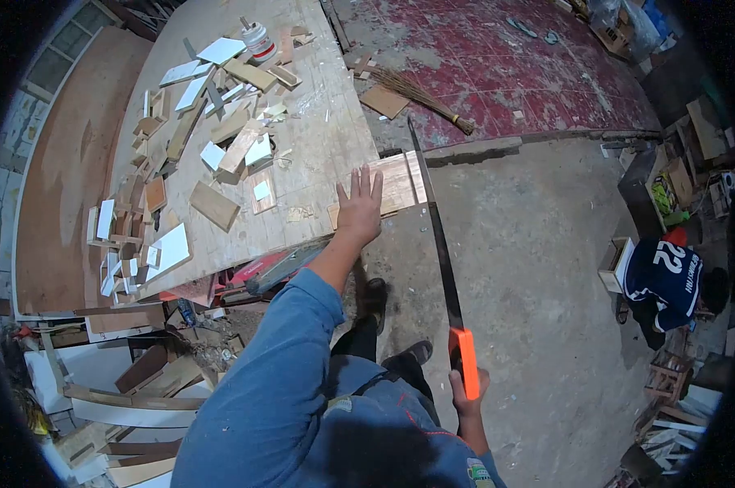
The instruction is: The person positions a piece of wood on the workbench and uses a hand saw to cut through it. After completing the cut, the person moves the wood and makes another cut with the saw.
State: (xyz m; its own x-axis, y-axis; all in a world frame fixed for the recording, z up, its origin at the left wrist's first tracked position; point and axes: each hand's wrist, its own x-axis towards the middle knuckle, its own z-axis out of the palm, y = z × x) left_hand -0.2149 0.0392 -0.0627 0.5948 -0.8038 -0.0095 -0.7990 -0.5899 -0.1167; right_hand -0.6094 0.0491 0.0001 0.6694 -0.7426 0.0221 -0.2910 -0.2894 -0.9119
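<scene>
My left hand lies flat with fingers spread on a light wooden board at the edge of the worktable. The board juts past the table's right edge over the floor. My right hand is wrapped round the orange handle of a handsaw, low on the right. The saw's long dark blade runs up and away, its toothed length crossing the outer end of the board. The tip of the blade reaches beyond the board, over the floor.
Wood offcuts and a white tub cover the table's left side. A straw broom lies on the red floor. A person in a dark jersey crouches at right beside a small box. Scrap boards pile up lower left.
</scene>
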